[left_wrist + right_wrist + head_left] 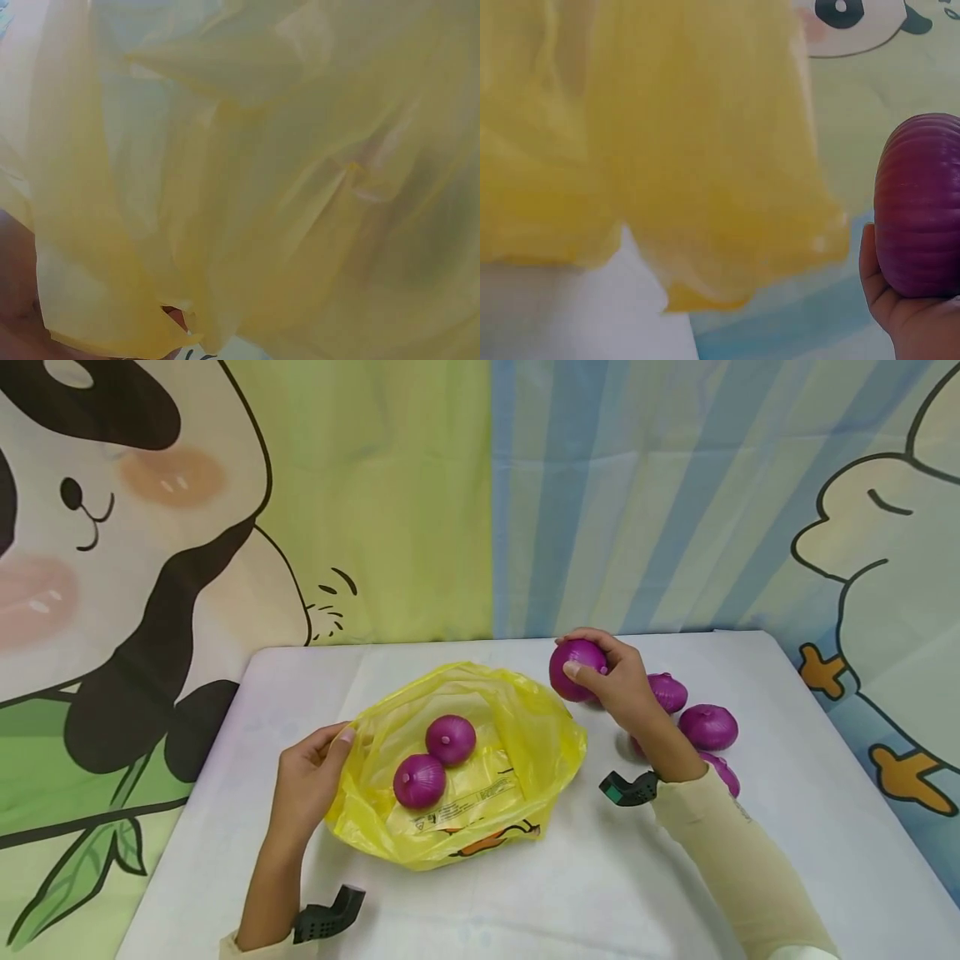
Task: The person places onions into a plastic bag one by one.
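Note:
A yellow plastic bag [551, 752] lies with its mouth wide on the table in the head view. Inside it two purple-red onions [451, 740] rest close together. My left hand [307, 777] pinches the bag's left rim between thumb and fingers; in the left wrist view the yellow film [225, 187] covers nearly everything. Off the bag's upper right side, my right hand [622, 685] grips another red onion [573, 670], thumb on its near face. That onion [922, 202] appears at the right edge of the right wrist view, beside the bag.
Several more red onions [708, 727] sit on the white table [465, 910] to the right, partly hidden by my right forearm. A cartoon-printed curtain [405, 527] hangs behind the table's back edge. Each wrist carries a small black camera mount [330, 917].

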Demonstrator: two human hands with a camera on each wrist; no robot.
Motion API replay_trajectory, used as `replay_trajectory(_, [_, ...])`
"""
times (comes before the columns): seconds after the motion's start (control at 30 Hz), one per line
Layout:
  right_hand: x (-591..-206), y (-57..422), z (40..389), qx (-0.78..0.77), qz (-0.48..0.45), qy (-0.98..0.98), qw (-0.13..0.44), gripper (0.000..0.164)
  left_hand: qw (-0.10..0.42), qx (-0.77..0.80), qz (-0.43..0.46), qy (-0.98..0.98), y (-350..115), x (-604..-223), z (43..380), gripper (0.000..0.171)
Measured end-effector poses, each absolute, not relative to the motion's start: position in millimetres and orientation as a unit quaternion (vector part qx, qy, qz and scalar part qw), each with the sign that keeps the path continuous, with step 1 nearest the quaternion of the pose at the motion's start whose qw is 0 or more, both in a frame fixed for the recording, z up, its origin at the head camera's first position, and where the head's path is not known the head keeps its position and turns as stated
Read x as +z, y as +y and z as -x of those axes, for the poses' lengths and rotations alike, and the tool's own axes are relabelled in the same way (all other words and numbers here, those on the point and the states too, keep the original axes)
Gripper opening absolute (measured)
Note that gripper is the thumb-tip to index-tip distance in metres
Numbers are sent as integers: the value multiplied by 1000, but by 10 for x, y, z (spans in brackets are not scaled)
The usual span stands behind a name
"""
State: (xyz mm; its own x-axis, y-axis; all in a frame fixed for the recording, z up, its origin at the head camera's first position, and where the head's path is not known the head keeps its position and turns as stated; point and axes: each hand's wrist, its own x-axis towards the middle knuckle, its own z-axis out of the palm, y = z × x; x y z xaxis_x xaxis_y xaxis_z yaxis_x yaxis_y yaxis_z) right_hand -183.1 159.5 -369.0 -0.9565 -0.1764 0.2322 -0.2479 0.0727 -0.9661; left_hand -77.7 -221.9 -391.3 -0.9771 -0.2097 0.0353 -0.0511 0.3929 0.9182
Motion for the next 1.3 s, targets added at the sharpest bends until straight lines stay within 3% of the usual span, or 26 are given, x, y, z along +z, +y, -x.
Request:
replay_trajectory(0.3, [-3598, 1346, 1881, 686, -226, -691, 14, 35, 74, -549, -71, -829, -2194, -3909, 783, 44])
replay_trajectory(0.6, [-3518, 1091, 1957, 653, -343, -672, -71, 44, 76, -546, -63, -832, -2199, -3915, 786, 43])
replay_trajectory(0.93, [-3307, 816, 1986, 609, -389, -680, -121, 35, 77, -547, -57, -832, -2205, -3925, 785, 43])
replay_trajectory(1.17, [-3182, 697, 2006, 604, -428, -662, -114, 35, 78, -545, -58, -833, -2207, -3915, 784, 43])
replay_trajectory(1.3, [-3240, 617, 2002, 585, -427, -674, -148, 32, 76, -548, -57, -831, -2202, -3913, 790, 43])
